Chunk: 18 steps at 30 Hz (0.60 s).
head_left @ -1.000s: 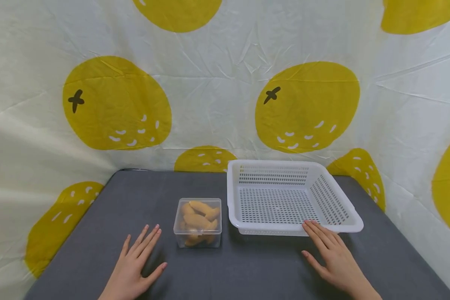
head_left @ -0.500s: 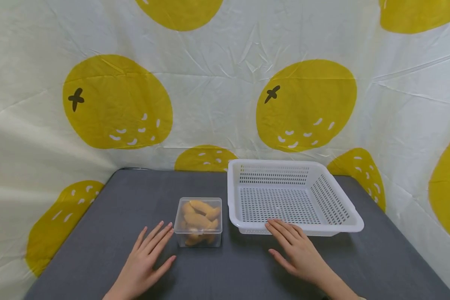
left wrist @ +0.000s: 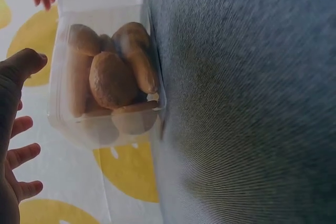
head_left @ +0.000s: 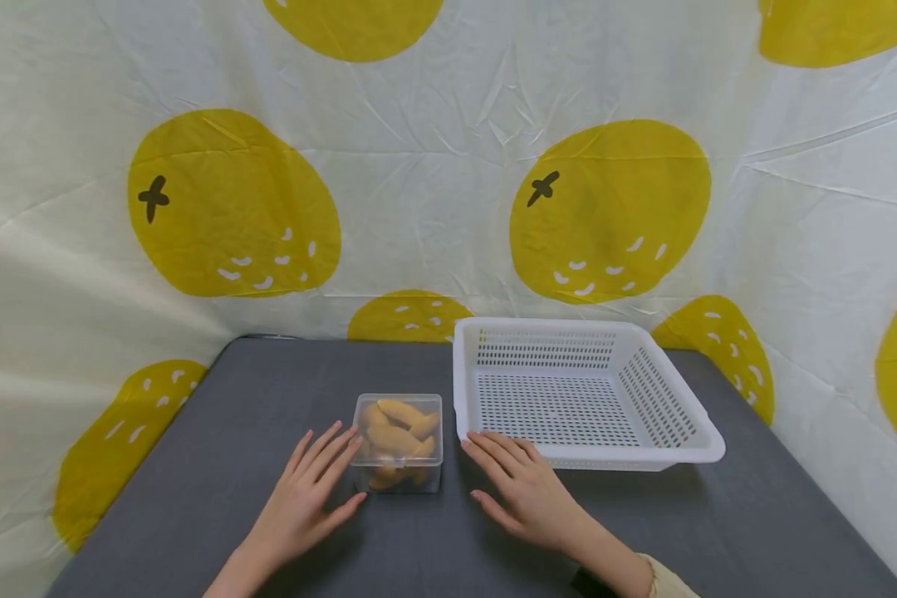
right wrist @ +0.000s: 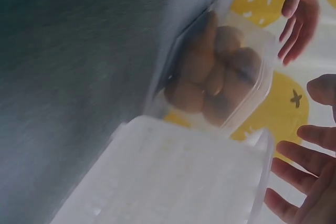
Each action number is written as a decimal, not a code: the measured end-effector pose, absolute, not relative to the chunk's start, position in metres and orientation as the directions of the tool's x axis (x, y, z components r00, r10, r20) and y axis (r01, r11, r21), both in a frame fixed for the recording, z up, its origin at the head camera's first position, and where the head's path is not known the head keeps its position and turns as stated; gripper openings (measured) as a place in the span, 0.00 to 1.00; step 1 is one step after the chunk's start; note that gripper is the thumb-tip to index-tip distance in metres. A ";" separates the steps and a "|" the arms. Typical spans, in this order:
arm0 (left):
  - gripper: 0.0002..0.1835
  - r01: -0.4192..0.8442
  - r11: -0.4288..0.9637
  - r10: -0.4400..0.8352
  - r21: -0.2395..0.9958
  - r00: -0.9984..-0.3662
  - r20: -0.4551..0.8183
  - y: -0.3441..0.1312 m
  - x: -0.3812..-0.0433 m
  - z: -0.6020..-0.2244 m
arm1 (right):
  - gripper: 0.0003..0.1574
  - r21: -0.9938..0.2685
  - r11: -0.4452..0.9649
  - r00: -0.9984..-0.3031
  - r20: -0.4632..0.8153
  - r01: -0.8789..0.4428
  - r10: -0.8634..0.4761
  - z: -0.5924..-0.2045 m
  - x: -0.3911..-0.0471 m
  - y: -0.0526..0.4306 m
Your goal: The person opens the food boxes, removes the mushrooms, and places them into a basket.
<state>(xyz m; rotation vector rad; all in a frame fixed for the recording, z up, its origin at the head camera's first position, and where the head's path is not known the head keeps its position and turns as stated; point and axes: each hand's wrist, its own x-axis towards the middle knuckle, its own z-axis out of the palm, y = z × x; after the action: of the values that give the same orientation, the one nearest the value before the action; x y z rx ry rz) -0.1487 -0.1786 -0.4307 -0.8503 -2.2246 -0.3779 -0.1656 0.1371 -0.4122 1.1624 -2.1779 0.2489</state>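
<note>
A clear lidded plastic box [head_left: 397, 440], with several tan, potato-like lumps [left wrist: 112, 80] inside, stands on the dark grey table. My left hand [head_left: 299, 498] is at the box's left side, fingers spread and lightly bent, fingertips right at its lid edge. To the right of the box, my right hand [head_left: 526, 498] hovers low, thumb apart and fingers extended. Its fingertips overlap the front left corner of a white slotted plastic basket [head_left: 553, 453]. Neither hand grips anything. In the right wrist view the basket wall [right wrist: 178, 171] fills the lower part.
The basket, with nothing in it, sits at the back right of the grey table [head_left: 321, 374]. Behind and beside the table hangs a pale cloth [head_left: 419, 208] printed with yellow fruit. A dark band [head_left: 592, 583] shows beneath my right wrist, by a cream sleeve [head_left: 669, 577].
My right hand has swept left along the basket's front rim to its left corner. My left hand has moved right and a little forward, up to the box. Box and basket have stayed put.
</note>
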 end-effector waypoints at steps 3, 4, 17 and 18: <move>0.33 0.676 0.737 0.480 0.003 -0.527 0.702 -0.177 -0.154 -0.430 | 0.32 0.123 0.590 -0.409 0.608 -0.798 -0.681 -0.410 -0.167 0.126; 0.33 0.676 0.737 0.484 -0.002 -0.526 0.699 -0.177 -0.155 -0.429 | 0.32 0.123 0.592 -0.415 0.601 -0.797 -0.683 -0.409 -0.168 0.123; 0.33 0.681 0.731 0.523 -0.046 -0.514 0.680 -0.174 -0.170 -0.434 | 0.34 0.226 0.632 -0.433 0.558 -0.742 -0.708 -0.406 -0.180 0.080; 0.32 0.677 0.734 0.524 -0.054 -0.514 0.679 -0.174 -0.171 -0.435 | 0.34 0.244 0.632 -0.429 0.555 -0.735 -0.713 -0.406 -0.181 0.077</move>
<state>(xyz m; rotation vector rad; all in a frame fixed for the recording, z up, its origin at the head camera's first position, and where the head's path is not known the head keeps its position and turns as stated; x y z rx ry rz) -0.1712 -0.1744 -0.4347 -0.9015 -2.2363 -0.2841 -0.1805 0.0775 -0.4061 1.1262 -2.2215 0.0466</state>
